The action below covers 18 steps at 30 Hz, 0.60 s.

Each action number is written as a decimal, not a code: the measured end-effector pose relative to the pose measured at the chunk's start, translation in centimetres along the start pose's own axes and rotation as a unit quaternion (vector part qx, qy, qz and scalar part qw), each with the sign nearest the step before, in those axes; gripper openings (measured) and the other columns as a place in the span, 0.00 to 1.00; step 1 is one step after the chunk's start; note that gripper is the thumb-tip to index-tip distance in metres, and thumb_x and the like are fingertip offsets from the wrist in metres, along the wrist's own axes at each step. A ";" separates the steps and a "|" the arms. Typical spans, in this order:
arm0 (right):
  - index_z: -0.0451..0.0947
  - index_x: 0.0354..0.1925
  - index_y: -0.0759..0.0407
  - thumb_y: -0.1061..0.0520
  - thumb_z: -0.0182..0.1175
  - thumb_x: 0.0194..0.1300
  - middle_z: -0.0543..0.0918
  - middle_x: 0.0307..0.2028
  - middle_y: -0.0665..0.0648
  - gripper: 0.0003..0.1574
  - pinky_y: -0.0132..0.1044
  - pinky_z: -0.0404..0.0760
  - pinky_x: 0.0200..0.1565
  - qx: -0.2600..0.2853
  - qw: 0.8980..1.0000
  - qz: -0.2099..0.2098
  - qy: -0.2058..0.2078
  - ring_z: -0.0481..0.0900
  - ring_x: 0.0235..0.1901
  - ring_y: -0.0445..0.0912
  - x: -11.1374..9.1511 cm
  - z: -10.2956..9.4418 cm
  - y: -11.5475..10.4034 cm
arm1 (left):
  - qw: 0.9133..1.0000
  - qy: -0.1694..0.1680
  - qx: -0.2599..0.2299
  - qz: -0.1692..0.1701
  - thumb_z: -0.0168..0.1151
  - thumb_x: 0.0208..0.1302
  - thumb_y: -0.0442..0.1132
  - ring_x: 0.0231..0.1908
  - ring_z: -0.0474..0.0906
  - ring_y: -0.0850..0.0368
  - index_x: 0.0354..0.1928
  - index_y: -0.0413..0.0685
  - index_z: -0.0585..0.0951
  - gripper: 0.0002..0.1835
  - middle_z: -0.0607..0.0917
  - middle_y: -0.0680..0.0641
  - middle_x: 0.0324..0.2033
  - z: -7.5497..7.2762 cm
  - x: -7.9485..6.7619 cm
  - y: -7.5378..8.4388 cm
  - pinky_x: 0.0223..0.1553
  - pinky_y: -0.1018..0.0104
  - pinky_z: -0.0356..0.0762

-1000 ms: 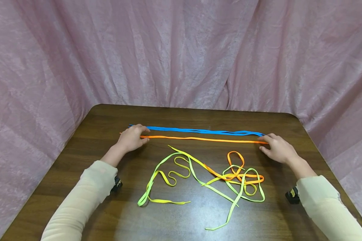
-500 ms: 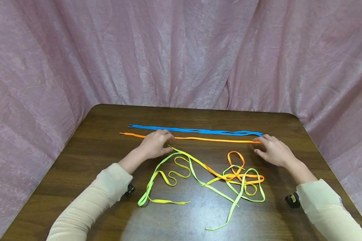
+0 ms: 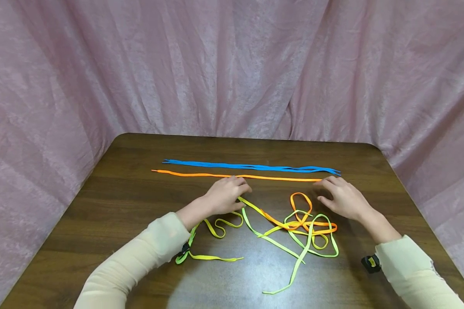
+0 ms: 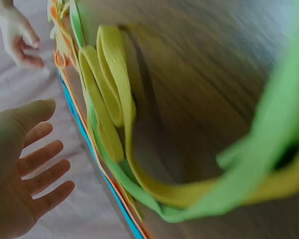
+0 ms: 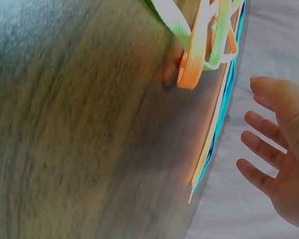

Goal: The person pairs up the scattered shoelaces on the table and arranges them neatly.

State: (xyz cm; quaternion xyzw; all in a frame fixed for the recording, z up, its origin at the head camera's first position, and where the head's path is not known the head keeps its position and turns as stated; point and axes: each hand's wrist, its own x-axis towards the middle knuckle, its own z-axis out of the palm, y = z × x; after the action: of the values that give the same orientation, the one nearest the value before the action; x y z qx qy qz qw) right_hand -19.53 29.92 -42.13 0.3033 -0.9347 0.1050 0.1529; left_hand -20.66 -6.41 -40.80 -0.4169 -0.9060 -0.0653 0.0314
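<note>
Over the table's middle, my left hand [image 3: 226,196] hovers, fingers loosely bent and apart in the left wrist view, with nothing in it. It overlaps the top of a yellow shoelace [image 3: 216,258] and a green shoelace [image 3: 295,274]. To the right, my right hand [image 3: 344,198] holds nothing, its fingers spread in the right wrist view and overlapping the right end of a straight orange shoelace [image 3: 270,177]. Behind that lie several blue shoelaces [image 3: 251,166], side by side and nearly straight. Another orange shoelace [image 3: 302,195] forms loops among the yellow and green tangle.
The brown wooden table [image 3: 112,201] has rounded far corners. Pink curtains [image 3: 232,68] hang close behind it and along both sides. A small black camera [image 3: 371,263] is strapped under the right wrist.
My left hand has moved right and toward me, from the left ends of the blue and orange laces to above the yellow one. The right hand has shifted slightly left, baring the blue ends.
</note>
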 end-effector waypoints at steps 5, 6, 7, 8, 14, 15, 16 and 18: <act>0.78 0.46 0.59 0.58 0.69 0.48 0.80 0.40 0.58 0.24 0.52 0.74 0.40 0.005 1.000 -0.001 -0.009 0.77 0.40 0.55 0.0 -0.1 -0.6 | 1.000 -0.007 0.018 0.025 0.65 0.55 0.48 0.47 0.73 0.55 0.51 0.54 0.78 0.20 0.77 0.52 0.47 0.4 0.9 1.5 0.46 0.64 0.73; 0.78 0.47 0.58 0.58 0.68 0.48 0.80 0.40 0.58 0.24 0.52 0.74 0.40 0.007 1.000 0.000 -0.013 0.77 0.41 0.55 0.0 -0.1 -0.8 | 0.999 -0.007 0.021 0.030 0.65 0.55 0.48 0.47 0.73 0.56 0.50 0.54 0.78 0.20 0.77 0.52 0.47 0.5 1.0 1.8 0.45 0.64 0.73; 0.78 0.47 0.58 0.58 0.68 0.49 0.80 0.41 0.57 0.24 0.52 0.74 0.40 0.008 1.000 0.000 -0.017 0.77 0.41 0.55 0.0 -0.2 -0.9 | 0.999 -0.006 0.025 0.034 0.65 0.55 0.49 0.47 0.73 0.56 0.50 0.55 0.78 0.20 0.77 0.52 0.47 0.6 1.2 2.1 0.44 0.64 0.73; 0.78 0.47 0.58 0.58 0.68 0.49 0.79 0.41 0.57 0.24 0.52 0.74 0.40 0.010 1.000 0.000 -0.021 0.77 0.41 0.55 0.0 -0.2 -1.1 | 0.999 -0.007 0.028 0.039 0.65 0.55 0.49 0.46 0.74 0.56 0.50 0.55 0.78 0.20 0.77 0.52 0.47 0.6 1.4 2.4 0.44 0.65 0.74; 0.77 0.49 0.57 0.58 0.67 0.49 0.79 0.42 0.56 0.25 0.50 0.75 0.41 0.011 1.000 -0.010 -0.026 0.77 0.42 0.53 0.3 -0.1 -1.9 | 0.997 -0.020 0.040 0.061 0.63 0.56 0.50 0.45 0.73 0.57 0.50 0.57 0.78 0.19 0.77 0.53 0.47 1.2 2.3 4.0 0.42 0.66 0.73; 0.77 0.49 0.57 0.58 0.67 0.49 0.79 0.42 0.56 0.25 0.50 0.75 0.41 0.011 1.000 -0.011 -0.026 0.77 0.42 0.53 0.3 -0.1 -2.1 | 0.997 -0.022 0.039 0.064 0.63 0.56 0.50 0.45 0.73 0.58 0.50 0.57 0.78 0.19 0.77 0.53 0.47 1.3 2.5 4.2 0.42 0.66 0.73; 0.77 0.49 0.57 0.58 0.67 0.49 0.79 0.43 0.56 0.25 0.50 0.75 0.41 0.014 0.999 -0.011 -0.027 0.77 0.42 0.53 0.3 -0.1 -2.3 | 0.997 -0.024 0.039 0.066 0.63 0.56 0.51 0.45 0.73 0.58 0.50 0.57 0.78 0.19 0.77 0.54 0.47 1.4 2.6 4.4 0.42 0.66 0.73; 0.77 0.49 0.56 0.58 0.67 0.50 0.79 0.43 0.55 0.24 0.49 0.75 0.41 0.020 0.999 -0.009 -0.032 0.77 0.43 0.52 0.3 -0.2 -2.6 | 0.996 -0.024 0.042 0.072 0.63 0.56 0.50 0.43 0.73 0.58 0.50 0.57 0.78 0.19 0.78 0.54 0.45 1.7 2.9 4.8 0.40 0.67 0.73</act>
State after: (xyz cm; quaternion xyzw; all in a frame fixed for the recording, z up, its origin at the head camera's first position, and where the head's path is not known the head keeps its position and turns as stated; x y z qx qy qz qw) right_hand -18.19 27.72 -41.60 0.3177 -0.9341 0.1126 0.1175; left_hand -18.90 -0.88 -41.70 -0.4810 -0.8760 -0.0146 0.0320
